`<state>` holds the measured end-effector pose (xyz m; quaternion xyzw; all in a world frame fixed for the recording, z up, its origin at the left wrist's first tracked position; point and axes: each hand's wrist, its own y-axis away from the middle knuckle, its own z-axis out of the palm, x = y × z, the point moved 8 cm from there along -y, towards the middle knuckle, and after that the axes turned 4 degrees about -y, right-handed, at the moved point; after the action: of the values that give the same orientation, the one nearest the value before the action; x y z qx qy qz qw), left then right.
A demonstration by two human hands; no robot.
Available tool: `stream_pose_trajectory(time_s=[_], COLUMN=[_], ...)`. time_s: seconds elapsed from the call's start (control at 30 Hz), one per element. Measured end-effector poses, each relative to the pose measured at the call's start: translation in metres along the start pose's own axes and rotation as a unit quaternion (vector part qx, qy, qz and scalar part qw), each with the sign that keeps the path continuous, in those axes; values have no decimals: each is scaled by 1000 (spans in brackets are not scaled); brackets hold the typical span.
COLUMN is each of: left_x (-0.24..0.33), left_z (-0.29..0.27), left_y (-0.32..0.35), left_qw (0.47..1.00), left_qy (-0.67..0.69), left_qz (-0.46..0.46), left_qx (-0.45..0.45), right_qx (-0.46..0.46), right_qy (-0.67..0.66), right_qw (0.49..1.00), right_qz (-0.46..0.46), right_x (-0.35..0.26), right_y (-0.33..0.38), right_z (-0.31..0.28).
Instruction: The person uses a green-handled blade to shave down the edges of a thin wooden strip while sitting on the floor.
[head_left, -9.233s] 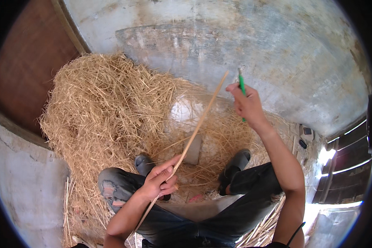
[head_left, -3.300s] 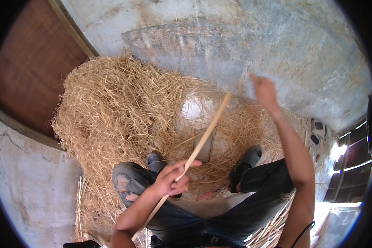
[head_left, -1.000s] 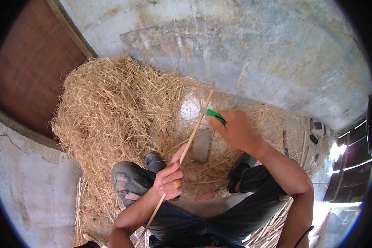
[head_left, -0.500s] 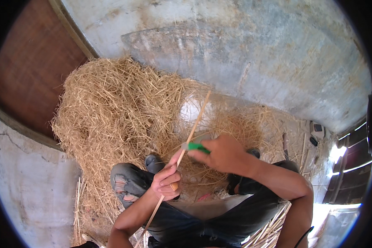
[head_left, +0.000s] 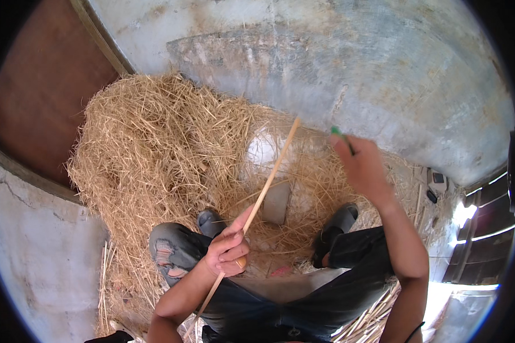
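Note:
A long, thin, pale stick (head_left: 273, 170), like a bamboo strip, runs slanting from low left up toward the wall. My left hand (head_left: 226, 251) is closed around its lower part. A rounded orange-tan thing (head_left: 241, 262) shows at that hand's fingers; what it is I cannot make out. Off to the right, beyond the stick's upper part, my right hand (head_left: 367, 171) grips a small green tool (head_left: 336, 131), apart from the stick. Motion blurs the tool, and most of it is hidden in the fingers.
A big heap of straw (head_left: 149, 143) lies at the left, against a brown board (head_left: 46, 91). A grey wall (head_left: 349, 63) rises ahead. Between my shoes stands a grey block (head_left: 276, 203). Several thin sticks (head_left: 372, 314) lie beneath my right leg. Small dark items (head_left: 432, 196) sit far right.
My right hand with the green tool has moved from the stick at the middle, up and to the right. The left hand keeps its hold on the stick, nearly still.

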<state>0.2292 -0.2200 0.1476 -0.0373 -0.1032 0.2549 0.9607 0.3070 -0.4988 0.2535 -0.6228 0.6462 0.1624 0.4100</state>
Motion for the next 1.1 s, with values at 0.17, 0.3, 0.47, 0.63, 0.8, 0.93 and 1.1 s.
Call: stream_pose_trajectory(time_s=[0.17, 0.3, 0.47, 0.63, 0.8, 0.93, 1.1], left_x=[-2, -1, 11, 9, 6, 2, 9], left_z=[-5, -3, 0, 5, 3, -1, -10], left_y=[-3, -8, -18, -23, -23, -12, -5], left_qw=[999, 995, 990, 991, 991, 990, 989], left_qy=[-26, -66, -107, -103, -93, -96, -109], left_qz=[-12, -12, 2, -9, -2, 6, 9], left_qx=[32, 72, 90, 84, 96, 102, 98], right_qx=[-154, -164, -113, -15, 10, 9, -159], right_qy=[12, 32, 134, 74, 146, 76, 66], right_qw=[979, 972, 969, 992, 983, 990, 967], right_qz=[-131, -168, -175, -98, -109, -121, -190], right_x=[-53, -49, -30, -11, -8, -10, -51], right_y=[54, 59, 28, -10, -13, 0, 52], right_z=[65, 80, 71, 30, 27, 46, 93])
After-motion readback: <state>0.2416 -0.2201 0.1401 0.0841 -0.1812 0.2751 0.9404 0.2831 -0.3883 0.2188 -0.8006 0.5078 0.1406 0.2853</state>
